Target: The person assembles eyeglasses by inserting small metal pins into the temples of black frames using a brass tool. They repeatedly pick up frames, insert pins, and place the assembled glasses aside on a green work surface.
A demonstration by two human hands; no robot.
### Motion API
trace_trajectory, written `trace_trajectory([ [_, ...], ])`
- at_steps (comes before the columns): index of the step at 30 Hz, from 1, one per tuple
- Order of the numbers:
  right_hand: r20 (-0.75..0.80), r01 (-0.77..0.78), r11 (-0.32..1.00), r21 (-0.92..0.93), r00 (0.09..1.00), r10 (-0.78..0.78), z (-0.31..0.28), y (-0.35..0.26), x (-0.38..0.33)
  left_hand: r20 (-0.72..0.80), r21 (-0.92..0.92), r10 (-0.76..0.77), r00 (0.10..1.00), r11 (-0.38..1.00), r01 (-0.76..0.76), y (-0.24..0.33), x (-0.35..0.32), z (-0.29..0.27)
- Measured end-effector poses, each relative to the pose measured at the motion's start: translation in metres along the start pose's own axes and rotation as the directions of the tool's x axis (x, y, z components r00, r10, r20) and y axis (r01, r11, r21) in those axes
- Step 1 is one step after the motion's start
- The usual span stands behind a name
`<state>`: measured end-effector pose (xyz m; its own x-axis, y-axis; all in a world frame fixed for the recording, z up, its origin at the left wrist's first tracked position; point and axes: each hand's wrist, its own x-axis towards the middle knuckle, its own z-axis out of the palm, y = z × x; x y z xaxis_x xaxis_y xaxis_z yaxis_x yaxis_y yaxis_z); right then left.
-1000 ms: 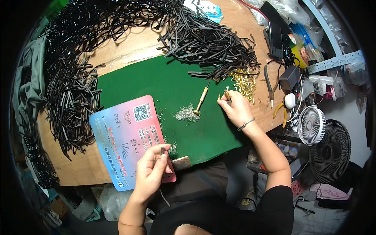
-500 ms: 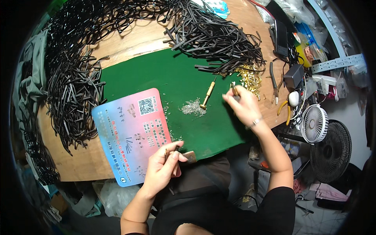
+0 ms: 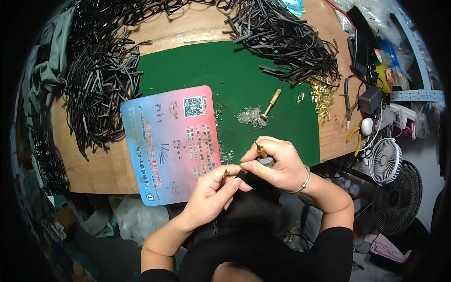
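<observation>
Over the near edge of the green mat (image 3: 188, 66), my two hands meet. My left hand (image 3: 213, 195) pinches a dark eyeglass temple (image 3: 240, 174), mostly hidden by the fingers. Touching or nearly touching its fingertips, my right hand (image 3: 282, 164) is closed around a brass screwdriver (image 3: 261, 151) with a round end; its thin tip points away from me. Beyond them lie a heap of tiny silver screws (image 3: 251, 116) and a second brass screwdriver (image 3: 272, 102). A pile of small gold hinge-like pieces (image 3: 322, 98) sits at the mat's right edge.
Black temples are heaped at the left (image 3: 96, 89) and far right (image 3: 282, 42); black eyeglass frames (image 3: 155, 11) lie farther back. A pink-and-blue printed pad (image 3: 174, 145) covers the mat's left part. Pliers (image 3: 347, 103), a white fan (image 3: 385, 160) and cables crowd the right side.
My right hand has come from beside the gold pieces down and left to my left hand, carrying the brass screwdriver. The whole view has shifted, too.
</observation>
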<state>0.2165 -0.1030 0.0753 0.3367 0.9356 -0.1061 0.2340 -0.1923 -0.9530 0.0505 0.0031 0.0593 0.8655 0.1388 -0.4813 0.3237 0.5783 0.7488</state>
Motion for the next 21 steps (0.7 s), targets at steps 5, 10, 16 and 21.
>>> trace_trajectory([
  [5,-0.014,-0.025,0.994,0.103,1.000,0.026,0.002,0.005,-0.001,-0.049,-0.092,0.070,0.996,0.993,-0.074,-0.007,0.004,0.006],
  [10,0.421,-0.547,0.664,0.510,0.832,0.362,-0.011,0.015,0.010,-0.016,0.052,0.144,0.989,0.988,-0.143,-0.005,0.008,0.004],
  [16,0.453,-0.609,0.651,0.452,0.786,0.421,-0.009,0.027,0.010,0.005,0.193,0.120,0.993,0.974,-0.119,-0.012,0.011,-0.002],
  [21,0.382,-0.554,0.740,0.382,0.824,0.419,-0.004,0.027,0.004,0.051,0.285,0.137,0.989,0.947,-0.146,-0.019,0.013,-0.002],
])
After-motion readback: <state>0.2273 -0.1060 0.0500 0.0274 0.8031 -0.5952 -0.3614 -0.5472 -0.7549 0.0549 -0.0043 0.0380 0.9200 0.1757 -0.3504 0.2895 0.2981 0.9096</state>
